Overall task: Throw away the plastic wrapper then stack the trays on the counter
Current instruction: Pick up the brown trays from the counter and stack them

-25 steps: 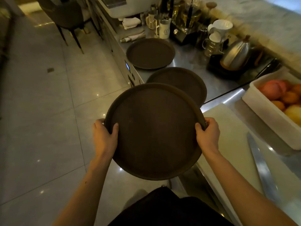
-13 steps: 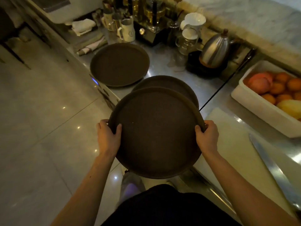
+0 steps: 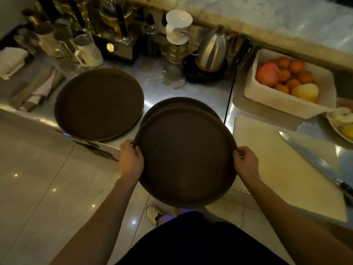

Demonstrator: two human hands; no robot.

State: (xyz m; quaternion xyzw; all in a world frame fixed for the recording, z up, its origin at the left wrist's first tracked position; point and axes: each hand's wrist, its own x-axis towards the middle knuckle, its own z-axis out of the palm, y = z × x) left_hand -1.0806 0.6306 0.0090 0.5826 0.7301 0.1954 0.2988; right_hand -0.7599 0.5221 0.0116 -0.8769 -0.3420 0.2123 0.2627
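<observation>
I hold a round dark brown tray (image 3: 186,155) by its two sides, level, at the counter's front edge. My left hand (image 3: 130,161) grips its left rim and my right hand (image 3: 245,163) grips its right rim. Just behind and under it, a second brown tray (image 3: 177,103) lies on the steel counter, mostly covered by the held one. A third brown tray (image 3: 98,104) lies flat on the counter to the left. No plastic wrapper is in view.
A white cutting board (image 3: 282,169) with a long knife (image 3: 313,159) lies to the right. Behind it stands a white tub of fruit (image 3: 286,100). A steel kettle (image 3: 212,51), a white dripper (image 3: 178,27), mugs and folded cloths (image 3: 38,88) line the back of the counter.
The view has swung toward the counter and I have carried the held tray forward, so it now overlaps the middle tray more. Both hands keep the same grip.
</observation>
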